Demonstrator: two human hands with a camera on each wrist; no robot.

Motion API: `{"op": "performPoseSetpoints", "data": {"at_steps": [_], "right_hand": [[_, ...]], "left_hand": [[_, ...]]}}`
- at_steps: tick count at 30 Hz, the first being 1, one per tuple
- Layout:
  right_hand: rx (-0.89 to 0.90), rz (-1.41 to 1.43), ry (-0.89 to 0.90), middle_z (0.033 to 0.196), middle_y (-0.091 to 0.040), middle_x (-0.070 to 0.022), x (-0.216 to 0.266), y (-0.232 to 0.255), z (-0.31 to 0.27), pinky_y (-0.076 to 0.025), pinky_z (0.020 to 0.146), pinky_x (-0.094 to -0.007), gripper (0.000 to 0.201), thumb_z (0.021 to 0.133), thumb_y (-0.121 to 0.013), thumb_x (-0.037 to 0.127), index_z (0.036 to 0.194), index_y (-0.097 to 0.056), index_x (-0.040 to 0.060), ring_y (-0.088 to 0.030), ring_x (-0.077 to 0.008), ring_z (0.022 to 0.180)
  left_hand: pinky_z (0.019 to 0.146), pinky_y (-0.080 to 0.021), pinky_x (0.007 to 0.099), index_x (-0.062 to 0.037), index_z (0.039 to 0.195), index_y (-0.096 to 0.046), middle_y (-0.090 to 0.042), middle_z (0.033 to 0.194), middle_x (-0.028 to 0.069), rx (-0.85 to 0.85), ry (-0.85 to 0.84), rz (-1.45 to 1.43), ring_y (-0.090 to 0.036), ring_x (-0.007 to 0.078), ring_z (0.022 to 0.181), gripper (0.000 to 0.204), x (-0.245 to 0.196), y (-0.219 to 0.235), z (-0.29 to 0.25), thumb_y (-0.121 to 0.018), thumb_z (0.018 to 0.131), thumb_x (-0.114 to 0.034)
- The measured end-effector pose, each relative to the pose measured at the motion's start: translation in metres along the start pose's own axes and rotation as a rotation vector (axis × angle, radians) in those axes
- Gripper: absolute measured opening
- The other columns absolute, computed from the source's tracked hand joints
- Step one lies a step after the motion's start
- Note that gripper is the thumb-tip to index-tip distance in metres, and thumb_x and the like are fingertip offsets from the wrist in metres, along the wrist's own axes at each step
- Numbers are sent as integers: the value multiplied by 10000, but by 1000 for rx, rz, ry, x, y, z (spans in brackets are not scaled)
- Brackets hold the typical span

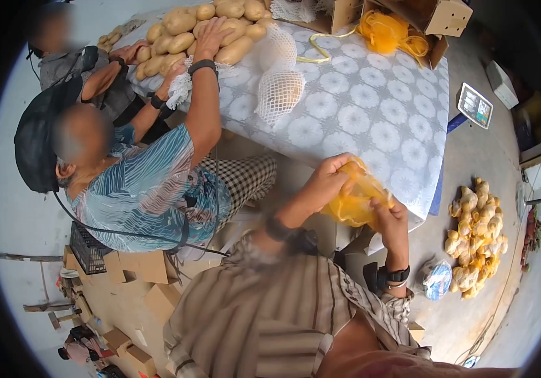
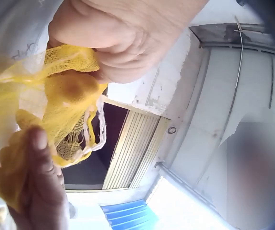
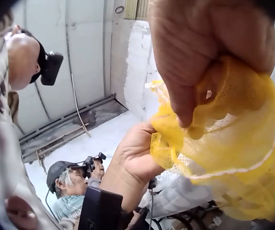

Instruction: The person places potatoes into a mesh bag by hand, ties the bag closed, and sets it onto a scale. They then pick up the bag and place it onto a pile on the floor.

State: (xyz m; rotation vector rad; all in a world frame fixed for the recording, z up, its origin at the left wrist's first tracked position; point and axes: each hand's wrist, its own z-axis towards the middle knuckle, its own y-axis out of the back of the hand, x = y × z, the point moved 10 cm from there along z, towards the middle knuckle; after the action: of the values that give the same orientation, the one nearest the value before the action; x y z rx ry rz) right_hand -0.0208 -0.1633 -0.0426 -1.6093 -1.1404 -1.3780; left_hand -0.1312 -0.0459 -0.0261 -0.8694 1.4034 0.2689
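A thin yellow mesh bag (image 1: 354, 208) with a white drawstring is stretched between my two hands, in front of my chest by the table's near edge. My left hand (image 1: 326, 184) grips the bag's upper left side, and in the left wrist view some of its fingers show through the yellow mesh (image 2: 72, 91). On the other side, my right hand (image 1: 391, 222) holds the bag's edge between thumb and fingers. Seen from the right wrist, the mesh (image 3: 233, 124) hangs loose below that hand, its white drawstring (image 3: 243, 170) curving across. Nothing but fingers shows inside the bag.
A patterned tablecloth (image 1: 359, 120) covers the table, with piled potatoes (image 1: 182, 41) at the far left. White net sleeves (image 1: 280, 94), cardboard boxes (image 1: 450, 16) and bunched yellow mesh bags (image 1: 384, 31) lie there too. Two people work at left. Filled yellow net bags (image 1: 477, 239) sit on the floor at right.
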Motion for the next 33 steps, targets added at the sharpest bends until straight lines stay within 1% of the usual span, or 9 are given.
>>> {"op": "performPoseSetpoints", "data": {"at_steps": [5,9,11,17,19,23,25,29,33], "right_hand": [[-102,352,-49,612,-491,59,-12,23,-1,-328,473,-198,187,965,-532,186,947,-630,28,-408,-43,498],[-270,486,-49,633,-545,16,-10,30,-7,-364,473,-197,163,960,-533,172,989,-617,35,-465,-41,506],[134,647,17,772,-596,4,-6,10,-6,-436,551,-218,193,950,-551,182,1053,-592,25,-537,-69,623],[75,214,-37,978,-648,-31,-8,-16,-12,-497,732,-246,298,901,-622,118,1178,-596,11,-601,-90,845],[123,97,-52,952,-651,-5,-12,-22,-11,-482,738,-232,286,893,-639,127,1156,-629,16,-582,-70,806],[38,92,-204,911,-650,6,-29,-3,-13,-473,713,-220,224,911,-606,122,1099,-646,7,-571,-63,774],[9,281,-63,911,-649,-10,-14,0,-8,-474,684,-218,226,926,-574,138,1100,-625,3,-585,-79,768],[-170,621,-120,959,-650,-52,-27,23,-10,-497,708,-248,240,946,-526,158,1120,-592,7,-614,-121,822],[-162,998,24,1120,-621,-117,-29,66,-13,-518,865,-367,342,978,-502,255,1226,-522,21,-612,-226,1004]], "left_hand": [[680,-483,239,-19,1034,-595,-615,888,2,104,96,-73,-557,62,784,164,0,-21,-15,-543,884,-57],[708,-504,334,-27,1047,-593,-662,894,98,139,-88,409,-640,233,795,257,-12,-26,-19,-650,808,-100],[722,-506,361,-26,1034,-596,-671,903,141,99,-167,712,-653,302,818,274,-10,-21,-18,-666,781,-104],[731,-509,356,1,962,-613,-669,878,161,-84,-261,615,-657,306,815,197,-19,8,-10,-591,769,-34],[730,-492,256,0,1037,-608,-635,891,41,-18,-239,451,-605,115,824,224,-24,3,-10,-526,832,36],[723,-496,248,-2,1058,-593,-623,877,28,50,42,-264,-603,103,806,221,9,0,-2,-508,855,22],[732,-498,237,-6,1105,-560,-617,881,27,722,136,-865,-599,93,804,229,-6,-38,-19,-547,878,-30],[753,-498,246,-30,1138,-552,-626,916,52,368,224,-392,-611,113,843,260,14,-26,-15,-528,880,-10],[887,-457,320,-42,1169,-551,-592,1083,98,139,-93,228,-571,177,1003,346,-41,3,2,-648,845,-114]]}}
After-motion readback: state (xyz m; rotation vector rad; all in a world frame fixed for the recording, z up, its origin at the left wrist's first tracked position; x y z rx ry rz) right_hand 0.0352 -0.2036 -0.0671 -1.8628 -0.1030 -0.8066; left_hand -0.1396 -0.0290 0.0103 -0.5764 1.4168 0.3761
